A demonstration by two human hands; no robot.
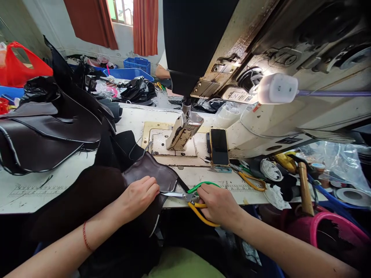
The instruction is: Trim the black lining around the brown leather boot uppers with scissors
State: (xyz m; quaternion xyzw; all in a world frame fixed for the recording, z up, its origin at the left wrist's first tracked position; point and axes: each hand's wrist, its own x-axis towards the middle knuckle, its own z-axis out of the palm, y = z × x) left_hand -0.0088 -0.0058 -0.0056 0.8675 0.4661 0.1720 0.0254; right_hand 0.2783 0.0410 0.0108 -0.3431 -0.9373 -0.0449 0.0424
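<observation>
My left hand (143, 197) is closed on the edge of a dark brown leather piece (149, 170) with pale piping, at the front of the sewing table. My right hand (218, 204) grips scissors (201, 224) with one green and one yellow handle. The scissor blades point left and reach the leather's edge beside my left fingers; whether they are cutting cannot be made out. Dark fabric joined to the piece drapes over the table's front edge. Just behind stands the sewing machine's post (184, 133).
A phone (219, 146) leans at the post's right. Another pair of orange-handled scissors (252, 181) lies further right, near a pink bucket (314, 227) and a wooden handle (305, 187). Stitched leather pieces (43, 143) are heaped at left. Another person's arm (162, 72) shows behind the machine.
</observation>
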